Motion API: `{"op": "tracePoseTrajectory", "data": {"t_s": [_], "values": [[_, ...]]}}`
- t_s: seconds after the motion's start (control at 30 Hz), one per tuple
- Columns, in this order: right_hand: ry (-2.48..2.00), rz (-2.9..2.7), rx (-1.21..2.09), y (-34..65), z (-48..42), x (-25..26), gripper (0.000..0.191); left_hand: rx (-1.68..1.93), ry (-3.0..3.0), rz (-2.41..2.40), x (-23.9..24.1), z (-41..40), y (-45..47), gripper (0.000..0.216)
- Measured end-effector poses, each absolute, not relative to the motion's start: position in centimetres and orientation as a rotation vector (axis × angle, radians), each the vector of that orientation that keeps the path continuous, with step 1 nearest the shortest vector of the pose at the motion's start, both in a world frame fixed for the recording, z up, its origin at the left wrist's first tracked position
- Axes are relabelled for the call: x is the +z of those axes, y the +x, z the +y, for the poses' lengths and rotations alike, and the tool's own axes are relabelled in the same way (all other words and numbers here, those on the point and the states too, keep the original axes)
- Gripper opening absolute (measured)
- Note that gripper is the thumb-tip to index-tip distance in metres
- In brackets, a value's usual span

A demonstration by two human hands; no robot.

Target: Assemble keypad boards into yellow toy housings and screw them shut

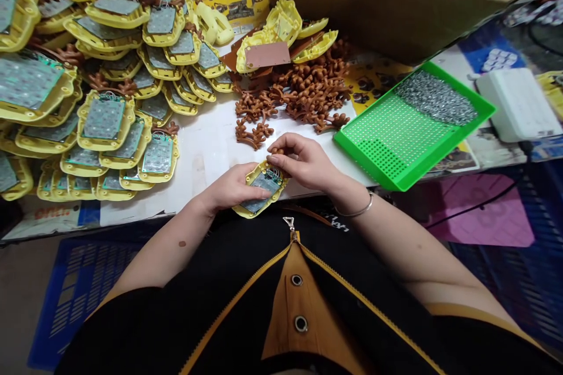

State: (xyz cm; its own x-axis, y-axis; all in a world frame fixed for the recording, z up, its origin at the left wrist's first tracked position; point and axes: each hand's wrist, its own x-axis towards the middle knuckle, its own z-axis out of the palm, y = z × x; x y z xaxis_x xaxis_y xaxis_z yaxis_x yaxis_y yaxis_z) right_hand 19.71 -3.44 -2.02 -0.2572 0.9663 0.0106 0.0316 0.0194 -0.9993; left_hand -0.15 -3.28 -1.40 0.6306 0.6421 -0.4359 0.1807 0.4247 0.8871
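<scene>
In my left hand (pixel 240 187) is a yellow plastic shell (pixel 255 206) with a circuit board (pixel 259 190) set in it, held near the table's front edge. The thumb lies across the board. My right hand (pixel 303 161) pinches a small brown antler-shaped piece (pixel 277 152) at the shell's upper end; the fingers partly cover it. Whether the piece is seated in the shell I cannot tell. Just beyond my hands lies a heap of similar brown antler pieces (pixel 308 88).
Stacked yellow shells with boards (pixel 103 120) fill the left side. Behind the brown heap are loose yellow shells and a reddish-brown board (pixel 266 55). A green tray (pixel 373 170) of screws (pixel 435 96) stands at right, near a white box (pixel 519 102). A large cardboard box (pixel 352 6) stands behind.
</scene>
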Motion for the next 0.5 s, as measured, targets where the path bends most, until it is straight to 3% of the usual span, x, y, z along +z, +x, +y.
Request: {"op": "tracePoseTrajectory", "data": {"t_s": [0.13,0.27,0.5], "values": [[-1.073,-1.219,1.679,19.7,-3.2,-1.7,0.046,0.348,1.047,0.881,-1.3,-3.4,-0.2,0.040],[-1.066,-0.985,1.673,20.2,-3.4,-1.7,0.055,0.392,0.882,0.880,-1.1,-3.5,-0.1,0.044],[-1.116,-1.215,1.661,21.3,-4.2,-2.3,0.044,0.395,0.762,0.869,-1.1,-3.0,-0.4,0.049]]}}
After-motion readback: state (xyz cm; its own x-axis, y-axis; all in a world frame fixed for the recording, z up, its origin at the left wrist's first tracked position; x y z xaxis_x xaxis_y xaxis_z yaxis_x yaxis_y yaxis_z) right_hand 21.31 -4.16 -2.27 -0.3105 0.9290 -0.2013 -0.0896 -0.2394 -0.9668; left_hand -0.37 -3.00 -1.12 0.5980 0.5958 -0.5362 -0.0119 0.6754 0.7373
